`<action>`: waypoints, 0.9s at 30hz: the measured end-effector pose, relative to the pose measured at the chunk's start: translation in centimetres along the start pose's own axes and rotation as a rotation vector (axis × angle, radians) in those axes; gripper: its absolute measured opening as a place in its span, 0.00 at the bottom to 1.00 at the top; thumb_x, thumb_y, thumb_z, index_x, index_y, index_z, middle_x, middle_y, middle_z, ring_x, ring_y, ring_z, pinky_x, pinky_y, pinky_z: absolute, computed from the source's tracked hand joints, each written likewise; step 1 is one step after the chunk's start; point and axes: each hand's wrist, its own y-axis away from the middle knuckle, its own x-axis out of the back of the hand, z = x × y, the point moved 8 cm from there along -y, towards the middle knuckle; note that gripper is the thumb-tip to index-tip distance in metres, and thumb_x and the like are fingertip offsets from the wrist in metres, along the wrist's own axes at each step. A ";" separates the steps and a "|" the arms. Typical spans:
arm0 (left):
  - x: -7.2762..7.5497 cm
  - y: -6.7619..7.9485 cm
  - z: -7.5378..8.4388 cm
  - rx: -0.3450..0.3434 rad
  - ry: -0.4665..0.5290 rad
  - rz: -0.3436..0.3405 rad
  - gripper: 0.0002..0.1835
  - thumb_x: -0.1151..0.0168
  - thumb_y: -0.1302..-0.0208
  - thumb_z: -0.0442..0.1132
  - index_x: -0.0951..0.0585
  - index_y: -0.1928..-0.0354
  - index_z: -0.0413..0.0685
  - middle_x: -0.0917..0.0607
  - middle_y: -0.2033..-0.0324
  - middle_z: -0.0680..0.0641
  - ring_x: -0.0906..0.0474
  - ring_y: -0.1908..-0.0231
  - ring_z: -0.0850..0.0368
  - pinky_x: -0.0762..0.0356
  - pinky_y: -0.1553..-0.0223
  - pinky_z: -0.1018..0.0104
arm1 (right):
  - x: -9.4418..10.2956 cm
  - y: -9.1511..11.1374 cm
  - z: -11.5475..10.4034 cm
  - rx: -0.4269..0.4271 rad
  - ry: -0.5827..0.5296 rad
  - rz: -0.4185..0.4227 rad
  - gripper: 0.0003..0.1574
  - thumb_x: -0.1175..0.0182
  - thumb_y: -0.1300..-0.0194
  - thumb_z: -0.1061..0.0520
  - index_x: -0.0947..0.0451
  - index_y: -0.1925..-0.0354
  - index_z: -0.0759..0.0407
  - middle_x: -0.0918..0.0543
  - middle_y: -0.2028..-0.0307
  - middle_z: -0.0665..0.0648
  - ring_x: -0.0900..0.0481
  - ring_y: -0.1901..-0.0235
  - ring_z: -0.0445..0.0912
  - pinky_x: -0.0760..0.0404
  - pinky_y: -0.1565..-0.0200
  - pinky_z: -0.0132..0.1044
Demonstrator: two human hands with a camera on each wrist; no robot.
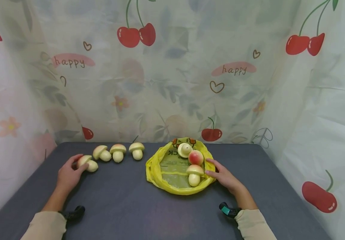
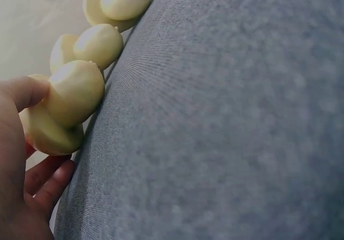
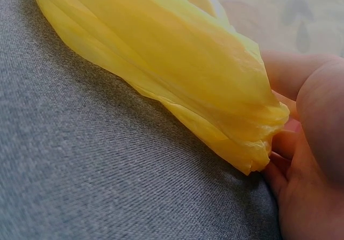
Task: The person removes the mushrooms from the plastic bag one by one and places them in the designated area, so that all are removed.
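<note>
At the left of the table my left hand (image 1: 69,173) grips a toy mushroom (image 1: 92,166) with a pale stem and a reddish cap. The left wrist view shows the thumb on this mushroom (image 2: 72,95) and fingers below it. My right hand (image 1: 227,178) holds the right rim of a yellow plastic bag (image 1: 152,170), its thumb over the edge and other fingers along the outside. The bag lies with its mouth spread open. Inside are an upright mushroom (image 1: 194,179), a round red-and-cream piece (image 1: 196,157) and a mushroom with its stem facing up (image 1: 185,150).
Three more mushrooms stand in a row along the table's back edge: one close to my left hand (image 1: 101,153), a middle one (image 1: 118,153) and one nearer the bag (image 1: 137,151). A dark grey cloth covers the table (image 1: 148,213). Printed curtains (image 1: 172,83) enclose its back and sides.
</note>
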 end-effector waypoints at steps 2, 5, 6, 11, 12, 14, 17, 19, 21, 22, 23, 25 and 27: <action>0.0 0.0 0.1 -0.008 -0.002 -0.001 0.28 0.37 0.34 0.46 0.28 0.36 0.39 0.24 0.44 0.31 0.25 0.48 0.39 0.33 0.58 0.62 | 0.0 0.1 0.0 0.001 0.001 0.001 0.42 0.41 0.31 0.45 0.44 0.27 0.56 0.45 0.28 0.65 0.49 0.30 0.60 0.52 0.32 0.60; 0.0 0.1 0.2 -0.025 -0.002 -0.002 0.29 0.37 0.34 0.46 0.28 0.36 0.38 0.23 0.45 0.31 0.25 0.48 0.39 0.34 0.58 0.61 | -0.1 0.2 -0.1 0.001 0.002 0.001 0.42 0.41 0.31 0.45 0.44 0.27 0.56 0.46 0.28 0.65 0.50 0.30 0.60 0.52 0.32 0.61; 0.0 0.0 0.2 -0.030 -0.005 -0.003 0.29 0.37 0.34 0.46 0.28 0.36 0.38 0.23 0.45 0.31 0.26 0.48 0.39 0.34 0.59 0.61 | -0.1 0.2 -0.2 0.003 0.003 0.001 0.42 0.42 0.31 0.45 0.44 0.27 0.56 0.46 0.28 0.65 0.50 0.30 0.60 0.52 0.32 0.61; -0.1 0.0 0.3 -0.044 -0.004 -0.018 0.29 0.37 0.34 0.46 0.29 0.36 0.37 0.24 0.45 0.30 0.26 0.48 0.38 0.33 0.58 0.58 | 0.0 0.3 -0.1 0.003 0.002 0.002 0.41 0.42 0.30 0.46 0.44 0.27 0.56 0.46 0.28 0.65 0.50 0.30 0.60 0.52 0.32 0.61; -0.1 0.0 0.4 -0.047 -0.006 -0.019 0.29 0.37 0.34 0.46 0.29 0.36 0.37 0.24 0.45 0.30 0.26 0.48 0.38 0.33 0.58 0.57 | 0.0 0.2 -0.1 0.003 0.001 0.003 0.41 0.42 0.30 0.46 0.44 0.27 0.55 0.46 0.28 0.65 0.50 0.30 0.60 0.52 0.32 0.61; -0.1 0.0 0.4 -0.057 -0.006 -0.025 0.30 0.37 0.33 0.46 0.30 0.35 0.37 0.24 0.45 0.30 0.26 0.49 0.37 0.33 0.58 0.55 | 0.0 0.2 0.0 0.002 -0.001 0.003 0.41 0.41 0.31 0.46 0.44 0.27 0.55 0.46 0.28 0.64 0.50 0.30 0.60 0.53 0.32 0.60; -0.1 0.0 0.5 -0.077 -0.008 -0.026 0.30 0.37 0.33 0.45 0.30 0.35 0.36 0.25 0.45 0.29 0.27 0.49 0.36 0.32 0.57 0.51 | 0.0 0.1 0.1 0.004 -0.004 0.004 0.41 0.41 0.31 0.46 0.43 0.27 0.55 0.45 0.28 0.64 0.50 0.30 0.60 0.53 0.32 0.60; 0.0 0.0 0.5 -0.090 -0.012 -0.027 0.30 0.37 0.33 0.45 0.30 0.35 0.35 0.26 0.44 0.29 0.27 0.49 0.35 0.32 0.57 0.49 | 0.0 0.1 0.1 0.006 -0.003 0.004 0.41 0.41 0.31 0.46 0.43 0.27 0.55 0.45 0.28 0.64 0.50 0.30 0.60 0.53 0.32 0.60; 0.1 0.1 0.6 -0.104 -0.020 -0.021 0.30 0.37 0.34 0.44 0.30 0.36 0.35 0.27 0.44 0.29 0.27 0.49 0.35 0.31 0.57 0.49 | 0.0 0.1 0.0 0.009 -0.005 0.003 0.41 0.41 0.31 0.46 0.43 0.27 0.55 0.45 0.28 0.64 0.49 0.30 0.60 0.53 0.32 0.60; 0.1 0.1 0.7 -0.110 -0.023 -0.017 0.30 0.36 0.34 0.44 0.29 0.36 0.35 0.27 0.44 0.29 0.27 0.50 0.34 0.31 0.58 0.48 | 0.0 0.1 0.0 0.009 -0.005 0.002 0.41 0.41 0.31 0.46 0.44 0.27 0.55 0.45 0.28 0.64 0.50 0.30 0.59 0.53 0.32 0.60; 0.2 0.1 0.7 -0.116 -0.026 -0.010 0.30 0.36 0.34 0.44 0.29 0.36 0.34 0.27 0.45 0.29 0.27 0.50 0.34 0.31 0.58 0.48 | 0.0 0.1 0.0 0.009 -0.005 0.002 0.41 0.41 0.31 0.46 0.44 0.27 0.55 0.46 0.28 0.64 0.49 0.30 0.59 0.52 0.32 0.60; 0.4 0.2 0.9 -0.129 -0.028 0.008 0.29 0.35 0.35 0.43 0.28 0.37 0.34 0.27 0.45 0.29 0.27 0.51 0.34 0.32 0.58 0.47 | 0.0 0.1 -0.1 0.010 -0.008 0.001 0.42 0.41 0.31 0.45 0.44 0.27 0.55 0.45 0.28 0.64 0.49 0.30 0.59 0.52 0.32 0.59; 0.6 0.3 1.1 -0.142 -0.019 0.046 0.27 0.34 0.36 0.40 0.27 0.39 0.34 0.27 0.46 0.30 0.27 0.50 0.35 0.32 0.57 0.46 | -0.1 0.1 -0.1 0.012 -0.008 0.000 0.42 0.41 0.31 0.45 0.44 0.27 0.55 0.45 0.28 0.64 0.49 0.30 0.59 0.52 0.32 0.59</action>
